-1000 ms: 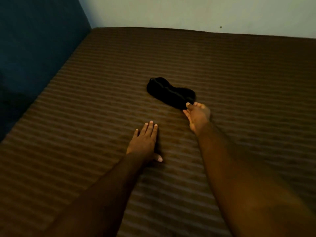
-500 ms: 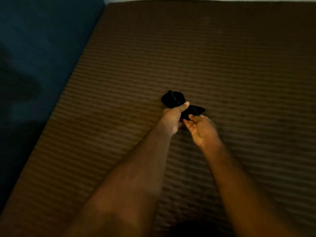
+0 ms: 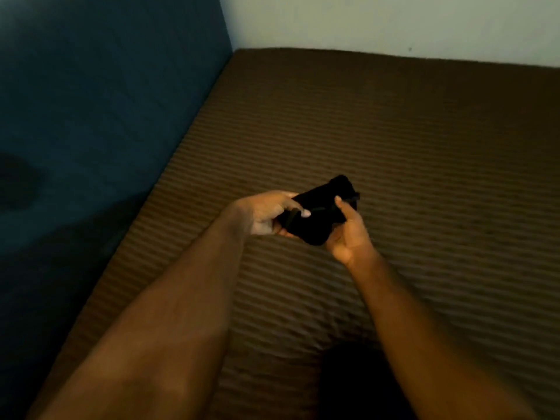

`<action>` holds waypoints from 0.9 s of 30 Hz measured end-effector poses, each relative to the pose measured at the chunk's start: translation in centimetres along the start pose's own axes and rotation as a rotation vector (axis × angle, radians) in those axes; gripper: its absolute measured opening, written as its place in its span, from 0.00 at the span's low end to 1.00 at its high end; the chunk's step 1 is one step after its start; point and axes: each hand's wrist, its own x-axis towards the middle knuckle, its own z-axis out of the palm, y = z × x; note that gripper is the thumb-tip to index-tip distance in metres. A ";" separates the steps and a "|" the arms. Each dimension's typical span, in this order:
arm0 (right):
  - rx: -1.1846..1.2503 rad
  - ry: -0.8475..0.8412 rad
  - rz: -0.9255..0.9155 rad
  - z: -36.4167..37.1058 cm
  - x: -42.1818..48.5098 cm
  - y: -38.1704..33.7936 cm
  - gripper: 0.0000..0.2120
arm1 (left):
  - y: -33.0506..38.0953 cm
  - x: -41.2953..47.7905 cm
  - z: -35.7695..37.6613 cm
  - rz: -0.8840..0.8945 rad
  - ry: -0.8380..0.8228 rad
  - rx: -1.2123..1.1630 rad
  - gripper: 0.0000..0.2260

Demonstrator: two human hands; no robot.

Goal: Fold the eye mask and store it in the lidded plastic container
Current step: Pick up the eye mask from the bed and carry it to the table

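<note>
Both bare forearms reach out over the near half of the brown striped mattress. The left hand grips one end of the black eye mask, thumb curled over it; the right hand cups the other end, thumb pressed on top. The mask is bunched between them, held above the mattress. A dark blue panel runs along the mattress's left edge, a pale wall behind its far edge
</note>
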 end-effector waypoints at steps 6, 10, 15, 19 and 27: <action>-0.092 0.047 -0.184 2.2 -8.0 3.0 0.15 | -4.4 -8.8 -2.3 0.014 0.366 0.189 0.28; -0.101 0.052 -0.259 2.7 -14.7 5.4 0.14 | -7.5 -14.8 -1.0 0.109 0.534 0.131 0.25; -0.137 0.104 -0.309 3.3 -23.0 7.7 0.16 | -10.8 -21.8 1.2 0.204 0.569 -0.024 0.20; -0.162 0.119 -0.323 4.0 -28.7 8.9 0.12 | -12.4 -27.0 2.1 0.321 0.597 -0.002 0.11; -0.247 0.132 -0.347 3.1 -35.3 11.7 0.07 | -15.9 -31.3 2.3 0.580 0.782 0.327 0.16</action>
